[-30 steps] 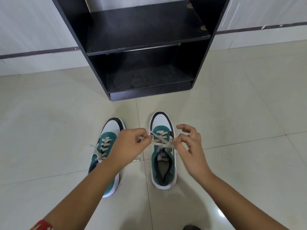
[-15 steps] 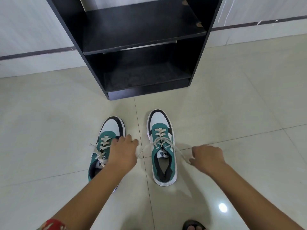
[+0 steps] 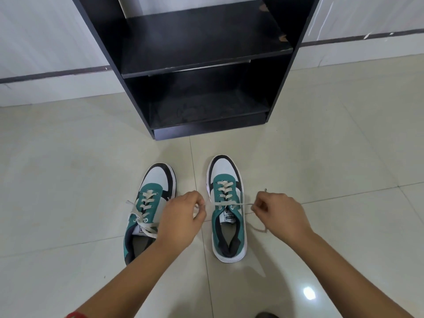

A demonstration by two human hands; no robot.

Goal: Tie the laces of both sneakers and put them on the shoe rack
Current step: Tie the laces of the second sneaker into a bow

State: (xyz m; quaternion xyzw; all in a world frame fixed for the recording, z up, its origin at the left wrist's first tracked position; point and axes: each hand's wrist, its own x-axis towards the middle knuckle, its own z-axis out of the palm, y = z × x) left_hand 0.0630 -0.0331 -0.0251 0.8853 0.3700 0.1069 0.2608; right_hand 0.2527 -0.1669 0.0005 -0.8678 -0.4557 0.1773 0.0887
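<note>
Sitting on the pale tiled floor (image 3: pixel 68 168) are two sneakers, side by side with a strip of bare tile between them, toes toward a black shoe rack (image 3: pixel 199 65). The rack stands against the white wall (image 3: pixel 46 35), and there is open floor between its bottom edge and the shoe toes. Wide bare floor lies to the left and right of the shoes too. The rack has two dark shelves, and the front edge of the upper one is chipped on the right. The right sneaker (image 3: pixel 228 210) is green with a white toe, a black band and a white sole, and its lace (image 3: pixel 236 204) is pulled out flat to both sides. The left hand (image 3: pixel 181 220) is closed with its fingertips pinched together on one end of that lace, just beside the shoe. The right hand (image 3: pixel 283 218) is on the other side, fingers pinched shut on the other end, with a loose loop of lace hanging under it and the tip poking up above it. The left sneaker (image 3: pixel 146 210) looks the same, and its lace (image 3: pixel 143 222) lies loose and untied across the top. The left hand covers part of its right edge.
</note>
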